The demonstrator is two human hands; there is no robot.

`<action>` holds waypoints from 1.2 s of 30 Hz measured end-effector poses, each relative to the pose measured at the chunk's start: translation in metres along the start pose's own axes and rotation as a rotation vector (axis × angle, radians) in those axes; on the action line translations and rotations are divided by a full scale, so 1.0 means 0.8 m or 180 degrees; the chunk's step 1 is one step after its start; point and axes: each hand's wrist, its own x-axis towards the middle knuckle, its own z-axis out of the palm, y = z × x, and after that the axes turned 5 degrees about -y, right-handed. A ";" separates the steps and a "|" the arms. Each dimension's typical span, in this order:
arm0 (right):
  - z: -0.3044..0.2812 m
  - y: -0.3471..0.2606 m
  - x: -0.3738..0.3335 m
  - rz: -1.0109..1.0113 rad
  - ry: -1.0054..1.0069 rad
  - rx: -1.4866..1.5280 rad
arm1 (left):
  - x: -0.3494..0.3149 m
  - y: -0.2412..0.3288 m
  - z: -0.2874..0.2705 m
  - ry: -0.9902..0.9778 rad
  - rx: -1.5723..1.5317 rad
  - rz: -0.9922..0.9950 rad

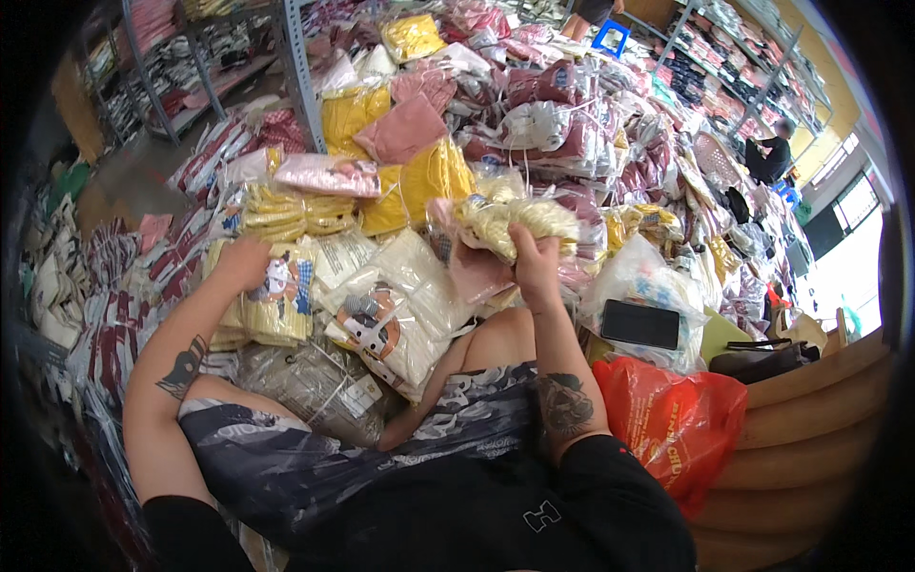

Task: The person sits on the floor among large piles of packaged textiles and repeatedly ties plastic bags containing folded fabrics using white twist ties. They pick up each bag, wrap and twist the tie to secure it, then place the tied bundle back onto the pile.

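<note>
My right hand (537, 263) is closed round a bundle of pale yellow clothes (496, 221), lifted a little above the pile. My left hand (248, 263), fingers curled, grips the upper left of a stack of bagged cream garments (276, 324) with a cartoon print. Between the hands, in front of my crossed legs, lies a clear bag of white clothing (405, 291) with a printed animal figure. Bundled yellow garments (295, 214) lie just beyond my left hand. Beneath my right hand is a pink bagged garment (477, 275).
A black phone (640, 325) rests on a white plastic bag (610, 286) at my right. Nearer sits a red plastic bag (667, 419) beside wooden slats (801, 448). A metal post (301, 76) rises at the far left. Another person (768, 154) sits far right.
</note>
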 end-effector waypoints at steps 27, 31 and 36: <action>0.162 0.006 -0.154 -0.1680 -0.3444 -0.4119 | -0.044 0.112 -0.134 0.0519 -0.1504 0.2758; 0.160 0.016 -0.148 -0.1767 -0.3477 -0.4160 | -0.057 0.118 -0.149 0.0289 -0.0982 0.2226; 0.163 0.015 -0.152 -0.1811 -0.3532 -0.4161 | -0.063 0.105 -0.156 0.0836 -0.0981 0.1995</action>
